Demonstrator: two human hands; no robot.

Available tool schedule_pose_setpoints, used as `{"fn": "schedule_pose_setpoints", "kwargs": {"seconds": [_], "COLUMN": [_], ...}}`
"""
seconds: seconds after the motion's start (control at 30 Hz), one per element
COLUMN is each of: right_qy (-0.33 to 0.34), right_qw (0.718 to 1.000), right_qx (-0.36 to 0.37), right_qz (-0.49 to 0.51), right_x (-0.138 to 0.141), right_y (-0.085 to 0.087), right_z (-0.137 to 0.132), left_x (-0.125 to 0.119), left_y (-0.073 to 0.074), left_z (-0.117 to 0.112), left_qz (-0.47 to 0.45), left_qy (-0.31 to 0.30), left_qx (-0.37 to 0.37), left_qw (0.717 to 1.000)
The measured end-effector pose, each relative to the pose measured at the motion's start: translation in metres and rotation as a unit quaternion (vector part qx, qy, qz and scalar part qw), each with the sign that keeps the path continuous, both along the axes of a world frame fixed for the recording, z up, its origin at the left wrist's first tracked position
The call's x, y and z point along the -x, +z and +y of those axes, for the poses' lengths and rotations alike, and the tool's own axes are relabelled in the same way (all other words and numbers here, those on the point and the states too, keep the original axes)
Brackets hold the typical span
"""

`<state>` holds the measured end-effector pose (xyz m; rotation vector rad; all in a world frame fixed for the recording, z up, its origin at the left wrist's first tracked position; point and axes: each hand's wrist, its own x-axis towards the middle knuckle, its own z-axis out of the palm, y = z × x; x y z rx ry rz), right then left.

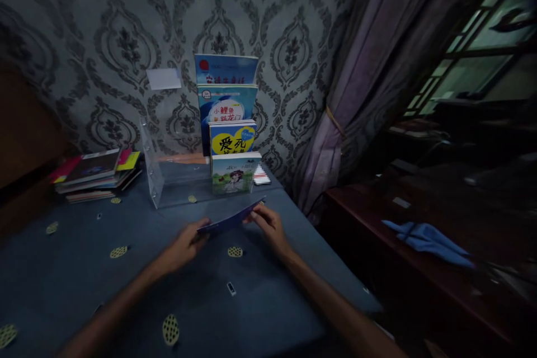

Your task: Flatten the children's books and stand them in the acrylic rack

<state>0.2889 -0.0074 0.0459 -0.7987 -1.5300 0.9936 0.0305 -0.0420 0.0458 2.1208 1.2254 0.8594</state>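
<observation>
Nearest the camera, a blue tablecloth (62, 279) patterned with small yellow ovals is spread over the table, and both forearms are stretched across it. A thin blue book (231, 219) is held between the two hands, just above the cloth and in front of the display rack. It is seen almost edge-on, its cover turned nearly flat, so that little of its face is shown.

The left hand (184, 245) is closed on the book's left end, the fingers curled narrowly around the edge. The right hand (268, 222) is closed on the right end, fingertips pinched on the upper corner. By being gripped at both ends, the thin book is kept from sagging and is kept level; that is judged from the grip, not seen directly.

Just beyond the hands, a clear acrylic rack (157, 179) is set on the cloth against the wall. Its right side is filled by four picture books (230, 123), stepped one behind the other so that each title is left showing above the one in front. Its left side is seen to hold nothing, and a white label (163, 79) is fixed at the top.

To the left, a loose stack of books (96, 174) is laid flat. Farther off, patterned wallpaper (104, 22) is seen; to the right, a tied purple curtain (356, 95), a dark wooden bench (419, 285) and a blue cloth (428, 239) on it.
</observation>
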Motion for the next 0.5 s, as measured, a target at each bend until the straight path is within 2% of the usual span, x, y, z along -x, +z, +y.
{"fn": "schedule_pose_setpoints", "kwargs": {"seconds": [0.1, 0.2, 0.37, 0.5], "right_qy": [-0.017, -0.051, -0.109, -0.13], "right_qw": [1.0, 0.998, 0.992, 0.987], "right_qx": [-0.017, -0.024, -0.06, -0.095], "right_qz": [-0.008, 0.0, 0.007, 0.018], "right_x": [-0.005, -0.006, -0.002, 0.001], "right_y": [-0.002, 0.003, 0.032, 0.051], "right_z": [0.009, 0.024, 0.052, 0.074], "left_x": [-0.008, -0.016, -0.028, -0.033], "left_y": [0.013, 0.031, 0.059, 0.071], "left_z": [0.007, 0.025, 0.06, 0.082], "left_qz": [0.015, 0.0, -0.027, -0.026], "left_qy": [-0.007, 0.014, 0.081, 0.138], "left_qx": [-0.021, -0.06, -0.127, -0.184], "left_qw": [1.0, 0.998, 0.988, 0.973]}}
